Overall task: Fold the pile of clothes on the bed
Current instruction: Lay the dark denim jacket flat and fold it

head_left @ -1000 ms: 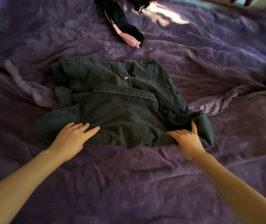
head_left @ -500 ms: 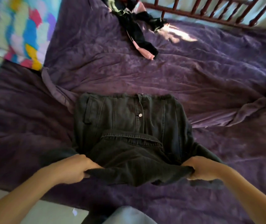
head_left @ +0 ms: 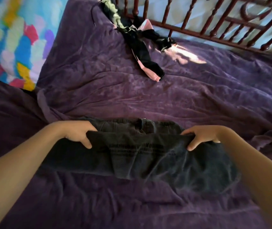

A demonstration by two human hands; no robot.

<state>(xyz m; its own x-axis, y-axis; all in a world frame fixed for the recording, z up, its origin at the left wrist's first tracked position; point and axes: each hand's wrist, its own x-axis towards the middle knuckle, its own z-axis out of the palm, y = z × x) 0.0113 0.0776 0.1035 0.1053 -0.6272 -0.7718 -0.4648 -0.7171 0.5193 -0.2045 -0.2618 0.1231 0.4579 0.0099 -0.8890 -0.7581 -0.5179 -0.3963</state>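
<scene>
Left hand point(head_left: 78, 135), right hand point(head_left: 201, 138) pinch denim jacket point(head_left: 148, 156) near hem; collar edge lies at 12 o'clock, long axis 9-to-3.

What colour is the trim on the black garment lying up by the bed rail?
Pink. The trim on the black garment shows best in the head view.

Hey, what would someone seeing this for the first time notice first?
Front and centre, the left hand and right hand each grip an end of a dark denim garment on the purple bedspread. Farther back, a black and pink garment lies crumpled near the wooden rail, and bright multicoloured fabric fills the upper left corner.
</scene>
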